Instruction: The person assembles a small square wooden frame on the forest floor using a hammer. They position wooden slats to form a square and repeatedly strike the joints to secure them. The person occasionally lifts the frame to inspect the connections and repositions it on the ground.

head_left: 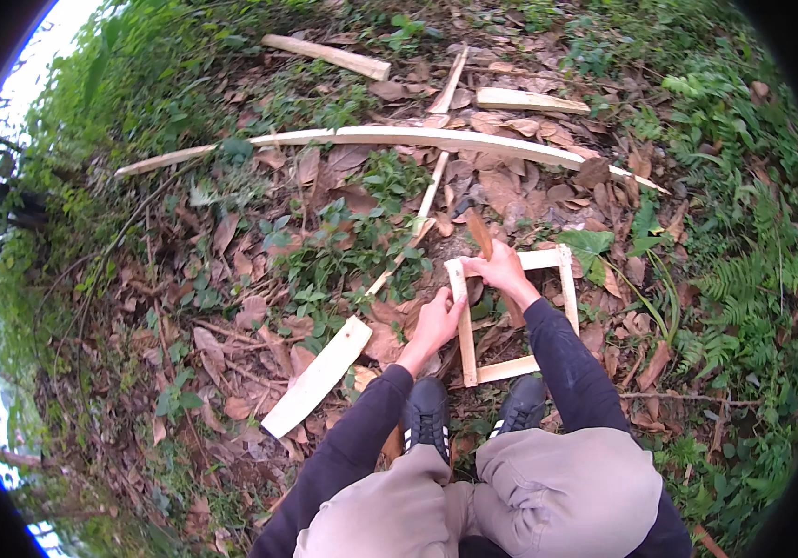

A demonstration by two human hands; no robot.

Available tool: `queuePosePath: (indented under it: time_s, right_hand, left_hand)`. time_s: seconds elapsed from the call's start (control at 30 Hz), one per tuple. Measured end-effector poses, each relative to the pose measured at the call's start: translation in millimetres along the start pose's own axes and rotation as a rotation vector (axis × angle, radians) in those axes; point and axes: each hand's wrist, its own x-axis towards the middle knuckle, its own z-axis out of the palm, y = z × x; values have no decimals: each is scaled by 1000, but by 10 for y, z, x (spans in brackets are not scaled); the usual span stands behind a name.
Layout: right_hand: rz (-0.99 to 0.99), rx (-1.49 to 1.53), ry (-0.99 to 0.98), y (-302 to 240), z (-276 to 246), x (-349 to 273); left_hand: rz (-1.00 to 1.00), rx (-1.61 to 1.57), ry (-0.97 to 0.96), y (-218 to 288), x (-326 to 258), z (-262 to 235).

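A rectangular frame of pale wood strips [506,370] stands or lies just ahead of my shoes; I cannot tell how it rests. My left hand [436,324] is closed at the frame's left strip, its thumb against the wood. At the upper left corner, my right hand [503,272] wraps round a brown wooden-handled tool [479,232], with its thumb and fingertips close to that corner. A small dark piece shows near the handle's far end, but the kind of tool is unclear.
A wide pale board [317,377] lies to the left. Farther off, a long curved strip [436,138] crosses a thin strip [432,195]. Two short pieces, one left [326,56] and one right [531,100], lie beyond. Dry leaves, ferns [734,298] and green plants cover the ground.
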Motion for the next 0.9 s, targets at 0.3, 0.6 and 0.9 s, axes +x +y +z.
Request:
queuePosePath:
  time_s: [0.3, 0.6, 0.9]
  right_hand:
    - [43, -153, 27, -135, 136, 1]
    - [13, 39, 171, 157, 47, 185]
    - [-104, 144, 274, 189, -94, -921]
  left_hand:
    - [53, 29, 62, -41, -11, -54]
    - [-32, 107, 93, 201, 228, 208]
    - [283, 77, 296, -24, 398, -69]
